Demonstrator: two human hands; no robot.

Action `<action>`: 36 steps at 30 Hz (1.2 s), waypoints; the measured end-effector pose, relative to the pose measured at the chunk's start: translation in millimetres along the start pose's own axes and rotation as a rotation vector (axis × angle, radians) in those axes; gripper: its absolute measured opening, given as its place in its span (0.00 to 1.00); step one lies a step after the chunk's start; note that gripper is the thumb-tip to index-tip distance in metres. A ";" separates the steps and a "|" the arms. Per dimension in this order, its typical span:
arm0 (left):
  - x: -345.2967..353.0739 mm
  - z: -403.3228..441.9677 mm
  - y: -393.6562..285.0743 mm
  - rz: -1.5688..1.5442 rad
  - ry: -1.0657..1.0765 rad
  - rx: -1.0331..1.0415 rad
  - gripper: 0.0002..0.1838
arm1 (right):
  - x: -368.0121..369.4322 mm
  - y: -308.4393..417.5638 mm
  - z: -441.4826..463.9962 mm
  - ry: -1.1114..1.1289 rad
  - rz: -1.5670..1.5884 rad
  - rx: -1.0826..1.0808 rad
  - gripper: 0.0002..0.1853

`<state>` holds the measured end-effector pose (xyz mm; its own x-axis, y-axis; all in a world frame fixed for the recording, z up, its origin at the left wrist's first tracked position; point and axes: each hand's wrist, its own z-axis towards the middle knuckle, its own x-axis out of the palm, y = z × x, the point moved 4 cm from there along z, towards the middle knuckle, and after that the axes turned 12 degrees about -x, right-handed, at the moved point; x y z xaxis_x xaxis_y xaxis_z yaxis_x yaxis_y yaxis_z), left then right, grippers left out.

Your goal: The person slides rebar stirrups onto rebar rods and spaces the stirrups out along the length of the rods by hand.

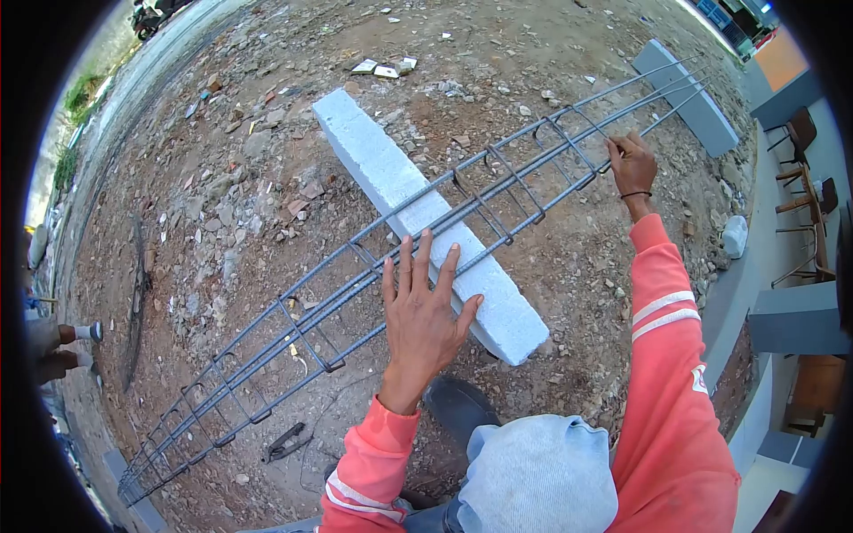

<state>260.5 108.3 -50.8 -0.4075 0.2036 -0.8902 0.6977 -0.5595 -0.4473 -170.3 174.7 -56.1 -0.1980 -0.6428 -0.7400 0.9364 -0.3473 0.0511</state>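
A long rebar cage (296, 327), made of steel bars with square stirrups tied along it, runs diagonally from lower left to upper right. It rests across a pale block beam (378, 160) lying on the ground. My left hand (419, 324) is open with fingers spread, its fingertips at the cage's bars beside the block. Toward the cage's upper right end, my right hand (634, 167) is closed on the nearest rebar, close to a stirrup. Exactly how its fingers wrap the bar is partly hidden.
A second block (711, 124) lies under the far bar ends, and another block (147, 513) under the lower left end. Dark pincers (284, 441) lie on the rubble-strewn ground. Chairs (804, 222) stand at the right; a white jug (735, 237) sits nearby. Another person's legs (62, 346) show at left.
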 end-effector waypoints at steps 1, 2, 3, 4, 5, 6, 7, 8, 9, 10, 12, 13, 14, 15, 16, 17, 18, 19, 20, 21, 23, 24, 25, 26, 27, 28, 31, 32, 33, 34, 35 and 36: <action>0.2 0.7 -0.3 -0.004 -0.003 0.003 0.35 | -1.3 1.8 0.3 -0.003 -0.004 -0.002 0.06; 0.3 0.6 -0.2 0.002 -0.004 0.003 0.35 | 0.2 5.4 -1.3 -0.004 0.035 -0.007 0.06; 0.5 0.1 -0.2 0.009 -0.002 0.001 0.35 | 1.6 8.2 -3.1 -0.003 0.074 -0.012 0.06; 0.9 -0.2 -0.4 0.008 0.004 0.004 0.35 | 5.2 5.8 -5.5 0.000 0.071 -0.008 0.06; 1.0 -0.5 -0.4 0.007 0.004 -0.002 0.35 | 10.4 1.1 -7.3 0.001 0.172 0.049 0.05; 0.9 0.0 -0.5 0.006 0.002 -0.006 0.35 | 14.5 -5.0 -7.4 -0.003 0.272 0.105 0.05; 0.7 0.1 -0.8 0.004 0.004 0.008 0.35 | 14.8 -7.5 -4.9 -0.005 0.219 0.130 0.04; 0.4 -0.4 -0.3 0.011 0.003 -0.001 0.35 | 19.0 -11.9 -4.2 -0.012 0.203 0.140 0.04; 0.7 0.0 -1.7 0.013 0.001 -0.006 0.35 | 21.0 -14.8 -2.5 -0.044 0.127 0.091 0.04; 0.7 0.1 -4.8 -0.002 0.007 0.020 0.35 | 18.6 -20.3 -1.3 -0.072 0.045 0.042 0.05; -0.5 0.5 -5.1 0.034 0.010 -0.005 0.35 | 13.7 -22.7 3.5 -0.064 0.012 0.084 0.05; 0.0 1.2 -5.3 0.041 0.009 0.001 0.35 | 16.6 -28.2 4.8 -0.054 0.014 0.114 0.05; 0.6 1.5 -6.0 0.044 0.012 0.006 0.35 | 17.4 -33.3 6.2 -0.055 0.012 0.120 0.05; 0.5 0.6 -5.6 0.046 0.007 0.007 0.35 | 18.2 -37.8 7.6 -0.060 -0.026 0.137 0.05; 0.2 0.5 -5.3 0.048 -0.001 0.005 0.35 | 20.3 -44.0 8.3 -0.066 -0.062 0.151 0.05; 0.4 0.4 -4.9 0.056 -0.002 0.000 0.35 | 19.8 -47.1 10.1 -0.066 -0.043 0.121 0.06; 0.4 0.3 -4.6 0.048 0.001 0.003 0.35 | 18.7 -49.5 8.6 -0.066 -0.031 0.121 0.06; -0.4 0.8 -3.9 0.039 0.002 0.004 0.35 | 18.0 -50.2 7.7 -0.026 -0.052 0.116 0.06; -1.2 1.7 -3.2 0.045 -0.006 -0.010 0.35 | 18.7 -50.5 9.9 0.014 -0.072 0.104 0.07; -1.4 1.7 -3.6 0.033 -0.003 -0.011 0.35 | 19.3 -53.1 10.4 0.049 -0.081 0.142 0.07; -1.4 1.4 -2.6 0.018 0.005 -0.006 0.35 | 22.9 -56.1 10.7 0.023 -0.074 0.163 0.07; -1.6 1.0 -1.9 0.024 0.007 -0.007 0.35 | 23.2 -59.8 11.7 -0.004 -0.074 0.185 0.06; -0.9 1.5 -3.4 0.023 0.009 -0.003 0.35 | 25.9 -62.1 13.0 -0.003 -0.085 0.183 0.06; -0.4 1.6 -6.0 0.008 0.014 0.013 0.35 | 29.1 -63.9 11.2 0.001 -0.056 0.200 0.06; -0.4 2.2 -6.4 0.022 0.017 0.000 0.35 | 27.9 -68.5 9.3 0.001 -0.032 0.220 0.06; -0.4 2.2 -6.4 0.038 0.021 -0.015 0.35 | 22.8 -71.8 7.7 -0.003 -0.056 0.227 0.06; -0.8 4.4 -9.4 0.031 0.012 -0.006 0.35 | 20.7 -71.3 9.9 0.069 -0.012 0.187 0.07; -1.5 2.3 -7.7 0.038 0.016 -0.016 0.35 | 20.5 -70.6 12.2 0.074 -0.004 0.183 0.07; -1.4 1.4 -6.1 0.048 0.019 -0.032 0.35 | 19.9 -71.2 13.4 0.088 -0.091 0.196 0.07; -0.7 2.4 -6.8 0.048 0.016 -0.016 0.35 | 21.7 -69.0 13.5 0.104 -0.172 0.207 0.06; -1.1 2.1 -5.6 0.052 0.009 -0.005 0.35 | 18.0 -59.3 17.2 0.155 -0.218 0.272 0.08; -1.8 1.2 -3.0 0.071 0.003 -0.026 0.35 | 15.2 -42.9 22.0 0.159 -0.191 0.265 0.08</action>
<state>258.4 108.6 -47.8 -0.3548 0.1670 -0.9199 0.7397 -0.5516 -0.3855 -219.8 164.9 -54.8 -0.2949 -0.4425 -0.8469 0.7754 -0.6288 0.0585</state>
